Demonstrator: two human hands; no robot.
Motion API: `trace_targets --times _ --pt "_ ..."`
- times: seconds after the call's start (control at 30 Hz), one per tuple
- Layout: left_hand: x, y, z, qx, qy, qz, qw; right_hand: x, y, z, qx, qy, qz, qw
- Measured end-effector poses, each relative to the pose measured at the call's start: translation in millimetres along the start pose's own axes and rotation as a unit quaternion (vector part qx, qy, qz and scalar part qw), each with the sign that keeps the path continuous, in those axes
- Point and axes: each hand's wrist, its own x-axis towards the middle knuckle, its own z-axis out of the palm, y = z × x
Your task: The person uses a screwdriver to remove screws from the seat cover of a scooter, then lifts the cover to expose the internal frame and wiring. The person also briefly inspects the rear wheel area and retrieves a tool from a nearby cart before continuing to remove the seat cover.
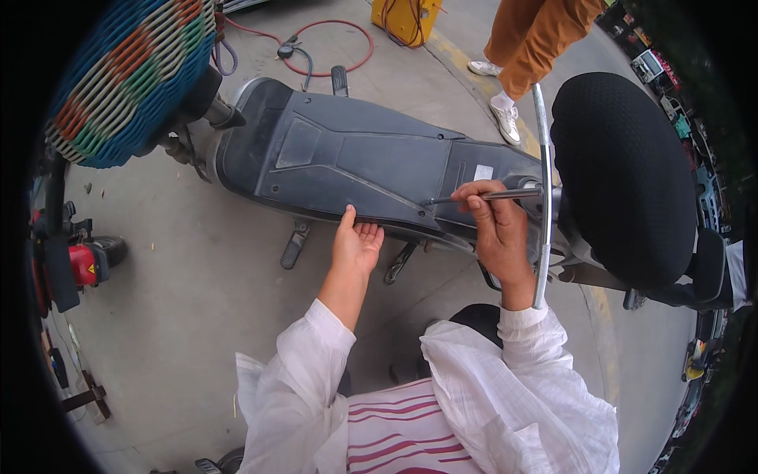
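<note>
A dark grey scooter footboard (379,162) stretches across the middle, with screws near its edges. My right hand (499,233) is closed around the thin shaft of a T-handle wrench (513,193). The shaft lies low and nearly level, its tip touching the board near a screw at the near right part. The wrench's long silver crossbar stands to the right of my wrist. My left hand (357,246) is palm up at the board's near edge, thumb raised against the side and fingers loosely bent, holding nothing.
A black mesh-covered seat (624,178) rises at the right. A woven, multicoloured basket (130,83) hangs at the upper left. Beyond the scooter lie a red hose (347,25) with a gauge and a yellow box (407,20). A person in brown trousers (541,39) stands at the far side.
</note>
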Motion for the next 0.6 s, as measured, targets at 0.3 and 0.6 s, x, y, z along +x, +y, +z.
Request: trace_targets --times 0.3,0.6 --pt "13.6 -11.4 0.4 -0.042 0.001 0.02 0.999 2.5 -6.3 -4.9 0.019 0.038 0.008 0.999" --pt "4.0 -11.5 -0.6 0.019 -0.018 0.036 0.999 -4.7 -17.1 6.2 0.087 0.134 0.063 0.985"
